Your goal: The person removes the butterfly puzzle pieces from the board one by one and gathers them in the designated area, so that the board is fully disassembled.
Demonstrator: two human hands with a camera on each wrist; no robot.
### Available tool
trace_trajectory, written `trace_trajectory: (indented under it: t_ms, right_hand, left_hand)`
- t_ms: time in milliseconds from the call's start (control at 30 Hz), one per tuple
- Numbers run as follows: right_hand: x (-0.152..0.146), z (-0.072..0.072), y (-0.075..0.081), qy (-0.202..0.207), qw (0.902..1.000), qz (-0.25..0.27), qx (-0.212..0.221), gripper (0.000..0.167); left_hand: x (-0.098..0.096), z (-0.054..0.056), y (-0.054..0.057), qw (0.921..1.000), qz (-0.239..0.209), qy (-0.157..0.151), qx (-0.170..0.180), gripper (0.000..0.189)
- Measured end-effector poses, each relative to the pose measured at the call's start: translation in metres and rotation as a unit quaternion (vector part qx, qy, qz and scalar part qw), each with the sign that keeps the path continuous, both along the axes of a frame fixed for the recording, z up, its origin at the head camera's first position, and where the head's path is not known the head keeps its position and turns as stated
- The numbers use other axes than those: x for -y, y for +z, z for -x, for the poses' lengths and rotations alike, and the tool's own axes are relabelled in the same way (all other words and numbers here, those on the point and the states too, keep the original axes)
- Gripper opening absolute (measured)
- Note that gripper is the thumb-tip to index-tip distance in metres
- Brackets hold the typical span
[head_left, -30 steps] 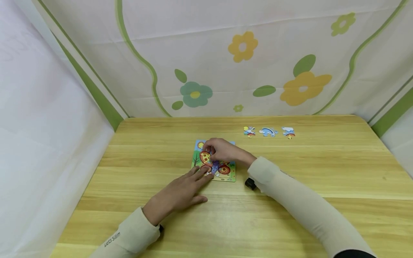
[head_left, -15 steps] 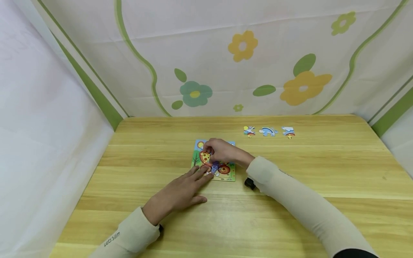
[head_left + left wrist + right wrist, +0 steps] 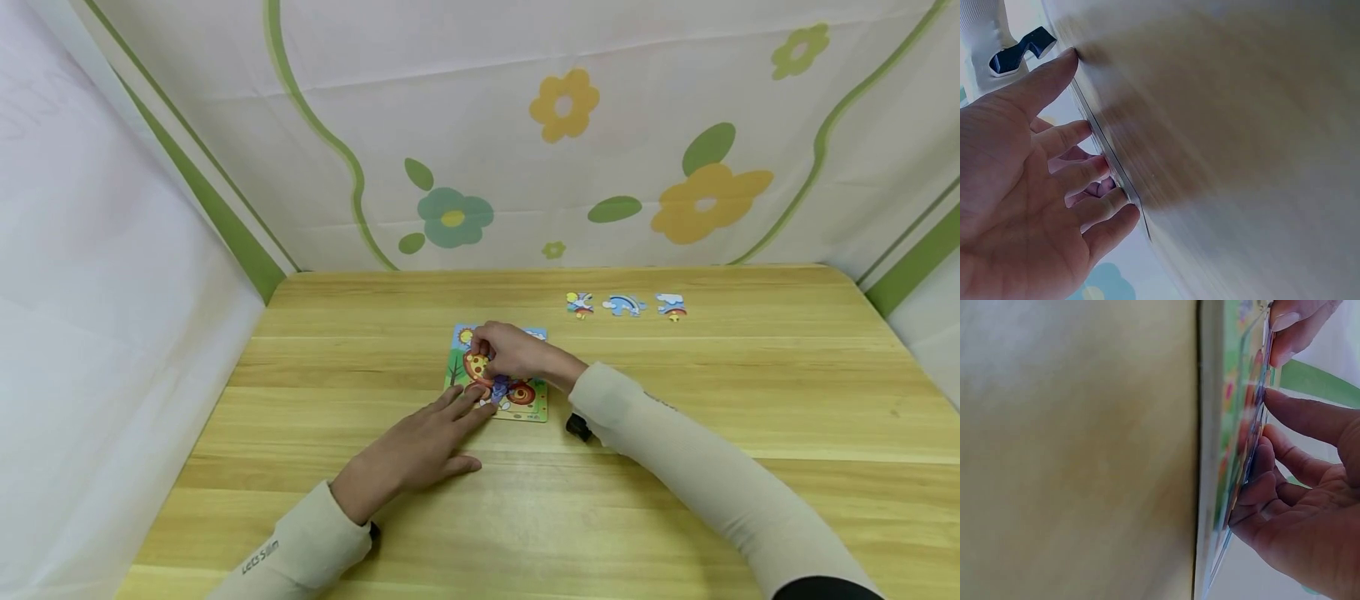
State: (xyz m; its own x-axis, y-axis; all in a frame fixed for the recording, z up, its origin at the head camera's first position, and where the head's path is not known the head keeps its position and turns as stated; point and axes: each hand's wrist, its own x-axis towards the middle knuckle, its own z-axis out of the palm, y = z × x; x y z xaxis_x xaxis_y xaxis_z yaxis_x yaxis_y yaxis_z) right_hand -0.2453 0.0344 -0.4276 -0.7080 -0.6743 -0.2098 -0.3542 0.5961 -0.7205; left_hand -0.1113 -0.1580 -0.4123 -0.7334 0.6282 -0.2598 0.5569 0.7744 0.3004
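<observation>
A small square butterfly jigsaw puzzle in a thin tray lies on the wooden table, and both hands are at it. My left hand rests its outstretched fingertips on the puzzle's lower left part; in the left wrist view the fingers reach to the tray's edge. Over the upper middle my right hand bends its fingers and thumb down to the picture. The right wrist view has the thumb and fingertips touching the surface, apparently around a puzzle piece. That piece is mostly hidden by the hand.
Three loose puzzle pieces lie in a row near the table's back edge: one with a yellow patch, a rainbow piece and a cloud piece. A flowered white curtain hangs behind the table.
Hardly anything differs. Both hands keep their places on the puzzle, with the right hand and forearm shifting only very slightly to the left. The loose pieces stay where they were.
</observation>
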Motion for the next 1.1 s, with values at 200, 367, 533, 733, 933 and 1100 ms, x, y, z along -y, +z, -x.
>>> trace_trajectory:
  t_ms: [200,367,533,733,933,1100]
  right_hand:
    - [-0.0012,0.0002,0.0005,0.006,1.0000,0.000,0.004,0.025]
    - [-0.0008,0.0001,0.0007,0.010,0.9999,0.001,0.001,0.027]
    - [0.0006,0.0001,0.0004,0.013,0.9999,0.002,0.001,0.028]
    - [0.0012,0.0004,-0.0007,0.009,1.0000,0.001,0.000,0.029]
    - [0.0005,0.0013,-0.0006,0.011,0.9999,-0.001,0.002,0.028]
    - [-0.0001,0.0024,0.0004,0.014,0.9999,-0.001,0.005,0.026]
  left_hand:
    - [-0.0002,0.0008,-0.0005,1.0000,-0.001,0.001,0.001,0.073]
    - [-0.0003,0.0012,-0.0006,1.0000,-0.003,0.002,0.003,0.073]
    - [0.0000,0.0014,0.0000,0.9999,-0.008,0.005,0.010,0.073]
    - [-0.0003,0.0019,0.0008,0.9998,-0.009,0.007,0.015,0.074]
    - [0.0002,0.0021,-0.0006,0.9999,-0.009,0.007,0.013,0.074]
    - [0.0004,0.0024,-0.0014,0.9999,-0.009,0.005,0.012,0.074]
